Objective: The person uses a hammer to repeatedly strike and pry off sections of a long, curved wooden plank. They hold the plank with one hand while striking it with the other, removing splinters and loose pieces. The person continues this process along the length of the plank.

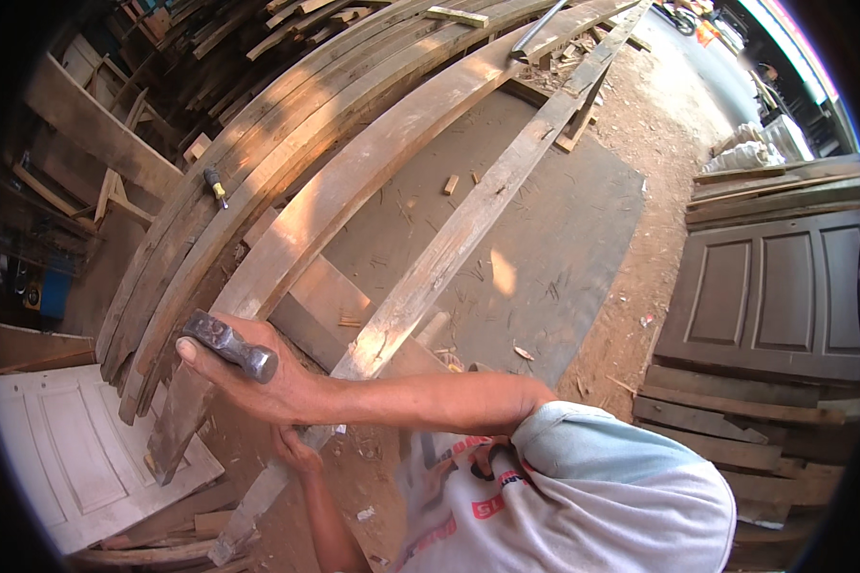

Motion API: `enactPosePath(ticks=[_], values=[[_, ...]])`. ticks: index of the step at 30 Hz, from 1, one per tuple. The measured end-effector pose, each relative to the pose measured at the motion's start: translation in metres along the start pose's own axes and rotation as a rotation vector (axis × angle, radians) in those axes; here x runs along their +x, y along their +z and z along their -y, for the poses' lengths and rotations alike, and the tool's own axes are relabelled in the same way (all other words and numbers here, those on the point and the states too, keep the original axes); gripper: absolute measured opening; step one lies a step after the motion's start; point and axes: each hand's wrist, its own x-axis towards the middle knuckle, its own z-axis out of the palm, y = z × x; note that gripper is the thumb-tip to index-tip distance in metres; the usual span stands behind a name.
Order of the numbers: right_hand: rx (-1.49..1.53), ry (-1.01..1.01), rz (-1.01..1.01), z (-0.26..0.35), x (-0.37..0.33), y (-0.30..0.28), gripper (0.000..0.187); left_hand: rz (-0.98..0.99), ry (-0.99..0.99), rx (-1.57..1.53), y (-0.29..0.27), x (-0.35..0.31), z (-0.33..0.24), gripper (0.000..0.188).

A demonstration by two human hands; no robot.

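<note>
My right hand (269,387) grips a hammer close under its dark steel head (231,346), with the thumb along the side. It is over the near end of a wide wooden plank (363,172). Lower down, partly covered by my right forearm, my left hand (299,449) is closed round a long narrow board (449,258). This board slants from the lower left toward the far right, worn and rough on its upper face. The hammer's handle is hidden by my right hand.
Several long beams (287,143) lie at the left, a yellow-and-black-handled screwdriver (216,187) on one. A dark sheet (545,229) strewn with nails and a small wood block (451,184) lies beneath. A white panel door (57,439) is left; a brown one (769,291), stacked with boards, right.
</note>
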Motion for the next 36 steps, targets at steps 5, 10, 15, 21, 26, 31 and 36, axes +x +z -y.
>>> enactPosePath(ticks=[5, 10, 15, 21, 26, 31, 36], values=[[0.083, 0.024, -0.052, 0.017, -0.021, -0.041, 0.037, -0.01, -0.002, 0.049, 0.004, -0.006, -0.004, 0.042], [0.14, -0.103, -0.117, 0.109, -0.036, -0.115, 0.042, 0.061, -0.082, 0.116, 0.003, 0.003, -0.011, 0.036], [0.135, -0.384, -0.16, 0.162, -0.078, -0.243, 0.056, -0.113, -0.039, 0.271, 0.032, 0.013, -0.09, 0.037], [0.023, -0.076, -0.428, 0.18, -0.133, -0.424, 0.047, 0.238, 0.334, -0.023, 0.243, -0.024, -0.258, 0.056], [0.043, -0.028, -0.511, 0.223, -0.158, -0.524, 0.046, 0.929, 0.487, 0.116, 0.459, -0.08, -0.33, 0.067], [0.143, -0.292, -0.615, 0.271, -0.16, -0.617, 0.058, 1.144, 0.485, -0.092, 0.578, -0.087, -0.37, 0.055], [0.072, -0.41, -0.687, 0.301, -0.132, -0.707, 0.061, 1.105, 0.681, -0.193, 0.687, -0.051, -0.401, 0.054]])
